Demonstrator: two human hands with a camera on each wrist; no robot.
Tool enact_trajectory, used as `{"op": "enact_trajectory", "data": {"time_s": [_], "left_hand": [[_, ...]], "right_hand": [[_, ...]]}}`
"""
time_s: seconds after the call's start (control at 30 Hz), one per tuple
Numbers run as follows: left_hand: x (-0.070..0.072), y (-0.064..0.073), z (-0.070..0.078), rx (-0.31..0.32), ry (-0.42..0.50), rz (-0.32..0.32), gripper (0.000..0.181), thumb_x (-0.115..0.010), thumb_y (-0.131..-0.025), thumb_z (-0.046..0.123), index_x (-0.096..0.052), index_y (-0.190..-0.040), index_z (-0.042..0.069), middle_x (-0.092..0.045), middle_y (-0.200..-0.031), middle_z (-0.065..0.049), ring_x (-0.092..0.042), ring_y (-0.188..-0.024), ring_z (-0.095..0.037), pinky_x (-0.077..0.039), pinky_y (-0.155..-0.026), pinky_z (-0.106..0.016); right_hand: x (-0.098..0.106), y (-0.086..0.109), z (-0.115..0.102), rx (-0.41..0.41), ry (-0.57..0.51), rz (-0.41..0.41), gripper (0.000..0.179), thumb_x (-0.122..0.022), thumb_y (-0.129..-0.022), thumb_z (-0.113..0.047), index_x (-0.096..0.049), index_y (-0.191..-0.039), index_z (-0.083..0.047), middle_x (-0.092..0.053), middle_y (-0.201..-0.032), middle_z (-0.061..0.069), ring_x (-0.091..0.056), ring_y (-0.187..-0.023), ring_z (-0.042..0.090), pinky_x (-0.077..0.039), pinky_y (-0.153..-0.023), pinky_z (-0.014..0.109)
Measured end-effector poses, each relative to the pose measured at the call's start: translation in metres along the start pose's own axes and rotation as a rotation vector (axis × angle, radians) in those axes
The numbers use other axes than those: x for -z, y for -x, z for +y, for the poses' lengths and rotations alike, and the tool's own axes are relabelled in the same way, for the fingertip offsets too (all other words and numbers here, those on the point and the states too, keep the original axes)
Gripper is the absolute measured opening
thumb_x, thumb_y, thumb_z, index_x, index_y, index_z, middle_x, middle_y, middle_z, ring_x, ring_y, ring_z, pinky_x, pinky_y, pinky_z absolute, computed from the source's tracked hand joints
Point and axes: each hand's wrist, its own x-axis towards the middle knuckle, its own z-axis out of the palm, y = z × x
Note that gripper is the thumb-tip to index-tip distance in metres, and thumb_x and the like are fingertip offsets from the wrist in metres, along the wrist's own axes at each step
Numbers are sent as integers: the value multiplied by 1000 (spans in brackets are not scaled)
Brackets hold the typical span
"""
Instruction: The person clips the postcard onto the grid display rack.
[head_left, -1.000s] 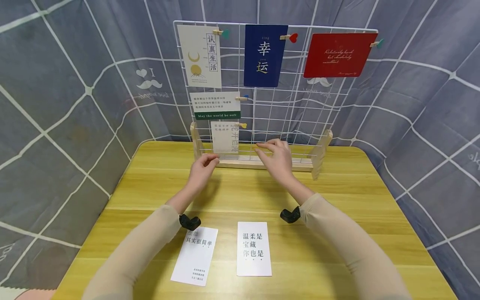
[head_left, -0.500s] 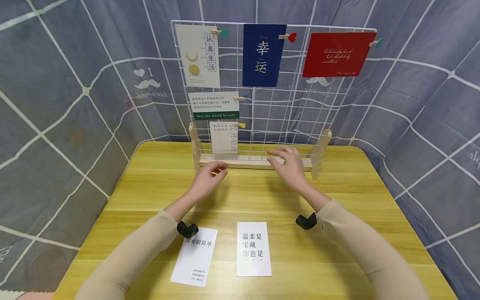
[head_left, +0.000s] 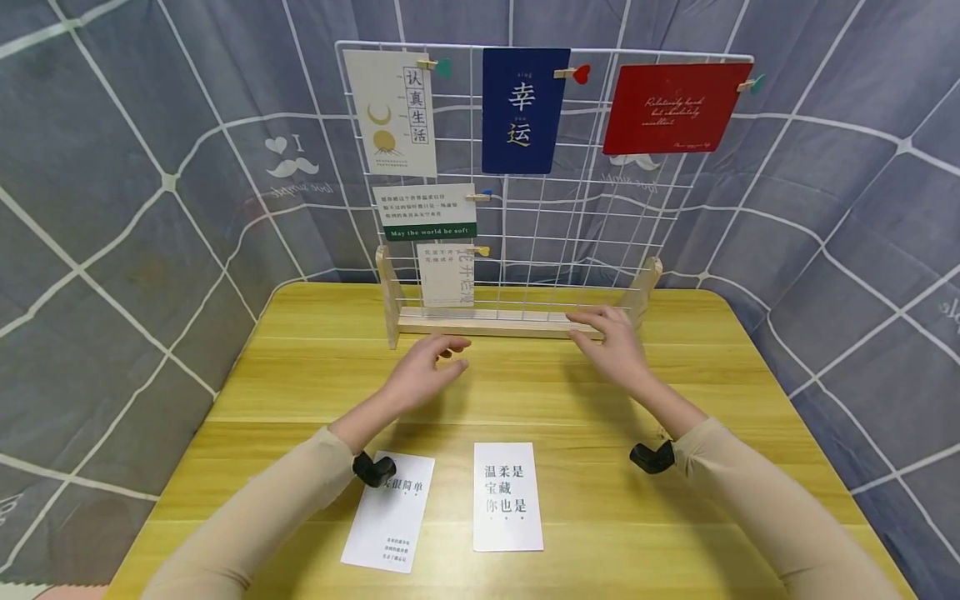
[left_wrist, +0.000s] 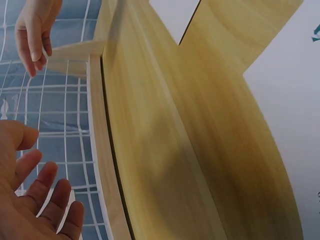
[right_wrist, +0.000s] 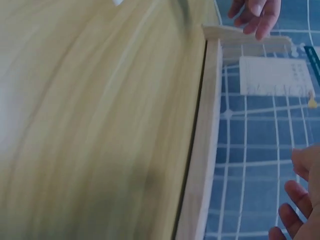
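Above the table in front of the wire grid rack (head_left: 570, 225), my left hand (head_left: 426, 372) hovers with relaxed fingers and holds nothing. My right hand (head_left: 613, 346) is near the rack's wooden base (head_left: 510, 323) at the right, its fingers loosely spread and nothing between them. A small white card (head_left: 446, 275) hangs lowest on the grid by a yellow clip (head_left: 481, 251). Above it hangs a white-and-green card (head_left: 426, 212) with a blue clip (head_left: 480, 197). In the left wrist view the fingers (left_wrist: 47, 182) show bare.
Along the grid's top hang a cream card (head_left: 392, 112), a navy card (head_left: 522, 111) and a red card (head_left: 667, 108). Two white cards lie on the table: a left one (head_left: 386, 525) partly under the left wrist camera, and a middle one (head_left: 507, 533). A tiny tan object (head_left: 663, 432) shows beside the right wrist.
Both hands have drawn away from the lowest card's area. The right hand moved right and toward the front; the left came forward and slightly right. Their fingers have loosened. The cards stay put.
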Motion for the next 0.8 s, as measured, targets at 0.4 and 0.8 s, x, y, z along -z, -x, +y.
{"op": "enact_trajectory", "data": {"time_s": [0.4,0.8], "left_hand": [[-19,13,12,-25,-149,-169,47,-71,-97,33,-63,-140,18,-60,-132,-4,-55,-119,-28,-48,-97,-48],[-41,38,18,-88,-327,-292,54,-72,-94,40,-62,-142,16,-60,-136,-6,-54,-125,-31,-44,-105,-47]], "right_hand": [[27,36,37,-34,58,-89,35,-68,-101,-20,-68,-133,-8,-62,-129,17,-48,-125,41,-42,-96,62],[56,70,65,-79,213,-255,35,-69,-100,-18,-68,-132,-5,-63,-130,21,-51,-123,45,-41,-99,64]]}}
